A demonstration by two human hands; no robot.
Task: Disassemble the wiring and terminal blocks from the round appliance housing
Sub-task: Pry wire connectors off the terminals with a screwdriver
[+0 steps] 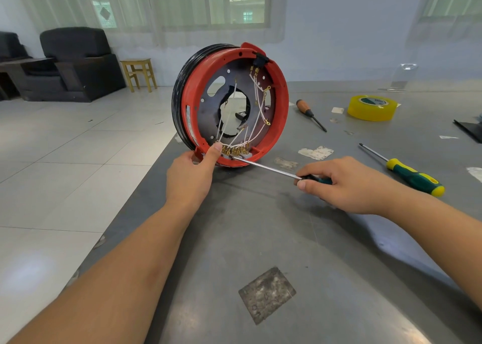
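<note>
Left hand (191,176) steadied the housing (230,103) at six o'clock; right hand (347,184) gripped the screwdriver (266,167), tip seemingly on a terminal block (236,152) screw; best kept square.

1. The round housing (280,109) is red with a black outer band; white wires (257,120) and brass-gold terminals (236,150) sit at its 6 o'clock.
2. The spare screwdriver (414,178) at 3 o'clock is green-and-yellow.
3. The tape roll (371,107) is translucent yellow.
4. The table (300,239) is mottled grey.

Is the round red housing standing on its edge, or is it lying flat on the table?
Standing on its edge. The red housing rests its lower rim on the grey table, open side facing the camera, steadied by the left hand.
</note>
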